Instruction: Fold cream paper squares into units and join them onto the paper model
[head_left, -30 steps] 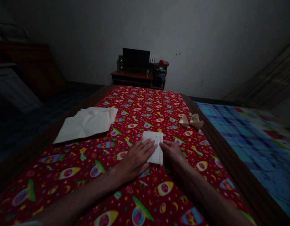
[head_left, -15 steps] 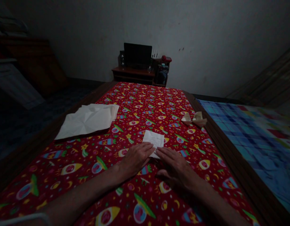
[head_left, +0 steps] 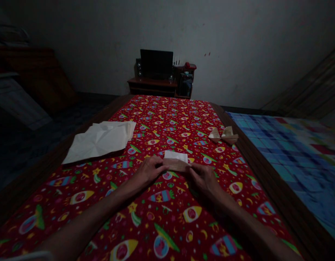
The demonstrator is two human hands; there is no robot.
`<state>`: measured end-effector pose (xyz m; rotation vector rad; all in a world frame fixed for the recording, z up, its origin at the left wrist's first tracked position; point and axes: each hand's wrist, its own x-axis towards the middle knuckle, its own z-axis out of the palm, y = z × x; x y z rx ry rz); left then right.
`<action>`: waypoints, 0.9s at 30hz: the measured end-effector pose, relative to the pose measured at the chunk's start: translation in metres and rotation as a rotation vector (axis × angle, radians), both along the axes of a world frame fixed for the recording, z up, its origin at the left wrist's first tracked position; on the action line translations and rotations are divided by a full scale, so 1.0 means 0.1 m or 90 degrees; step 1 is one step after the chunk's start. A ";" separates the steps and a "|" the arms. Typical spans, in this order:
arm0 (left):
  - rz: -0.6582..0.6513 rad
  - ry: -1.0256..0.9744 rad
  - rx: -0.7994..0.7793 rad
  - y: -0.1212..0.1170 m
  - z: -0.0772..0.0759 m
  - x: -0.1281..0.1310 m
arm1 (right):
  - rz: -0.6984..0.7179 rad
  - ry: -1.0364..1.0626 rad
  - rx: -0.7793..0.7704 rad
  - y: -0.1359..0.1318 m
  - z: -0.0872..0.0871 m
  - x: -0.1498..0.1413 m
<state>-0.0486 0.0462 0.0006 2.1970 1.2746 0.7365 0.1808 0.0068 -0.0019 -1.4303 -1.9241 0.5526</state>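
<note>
A small folded sheet of paper (head_left: 176, 165) lies in front of me on the red patterned cloth (head_left: 159, 214). Its near part is turned up and shows a brownish side, while the far strip is white. My left hand (head_left: 151, 168) pinches the paper's left end between thumb and fingers. At the opposite end, my right hand (head_left: 204, 175) grips the right corner, fingertips closed on it. Both wrists rest low over the cloth.
A stack of creased white paper sheets (head_left: 99, 139) lies at the left. Two folded paper pieces, one smaller (head_left: 214, 135) and one larger (head_left: 229, 136), sit near the right table edge. Beyond the table stands a desk with a monitor (head_left: 156, 63). A plaid-covered surface (head_left: 287, 159) is at right.
The paper's near edge has been folded up, so its brown side now shows. My hands have moved apart, from pressing flat on the paper to pinching its two ends.
</note>
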 end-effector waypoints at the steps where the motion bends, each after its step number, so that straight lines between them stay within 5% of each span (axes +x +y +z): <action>1: 0.022 0.008 -0.020 0.01 0.01 0.02 | -0.014 0.009 -0.021 0.04 0.02 -0.02; 7: 0.106 0.086 0.016 0.05 0.01 0.12 | -0.096 -0.103 -0.031 0.22 0.10 -0.13; 15: 0.142 0.209 0.161 0.02 -0.18 0.11 | -0.100 -0.208 0.025 0.26 0.00 -0.15; 20: 0.100 0.220 0.259 0.00 -0.13 0.18 | -0.088 -0.189 0.016 0.28 0.00 -0.13; 27: -0.093 0.209 0.292 -0.09 -0.11 0.32 | -0.098 -0.214 0.049 0.31 -0.03 -0.14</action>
